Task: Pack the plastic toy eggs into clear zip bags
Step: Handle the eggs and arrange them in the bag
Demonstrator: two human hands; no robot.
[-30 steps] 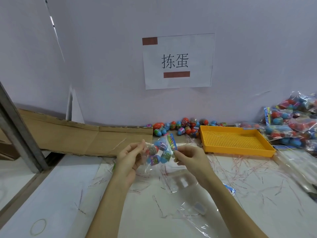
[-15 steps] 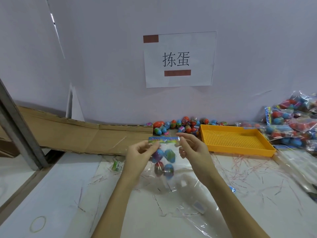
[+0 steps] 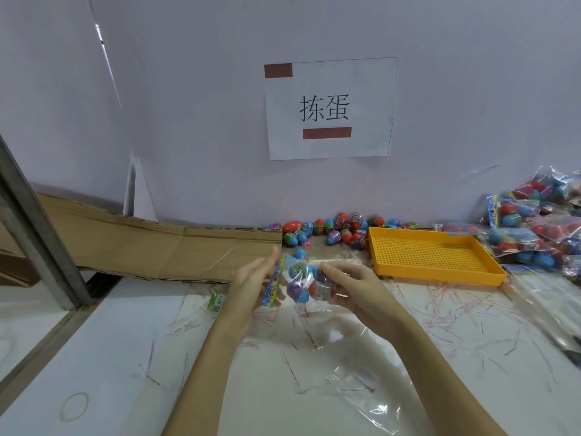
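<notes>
Two hands holding one filled bag above the table.
I'm watching my left hand (image 3: 251,280), fingers straight, pressing the colourful header card; the clear zip bag (image 3: 306,283) is showing four plastic toy eggs, my right hand (image 3: 352,286) gripping it.

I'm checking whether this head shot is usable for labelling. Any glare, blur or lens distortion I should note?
Head view: soft, even light with faint shadows; white glare on the loose clear bags near the bottom edge; wide-angle bending shows in the metal post at left; the filled bag between the left hand and right hand looks slightly soft.
</notes>
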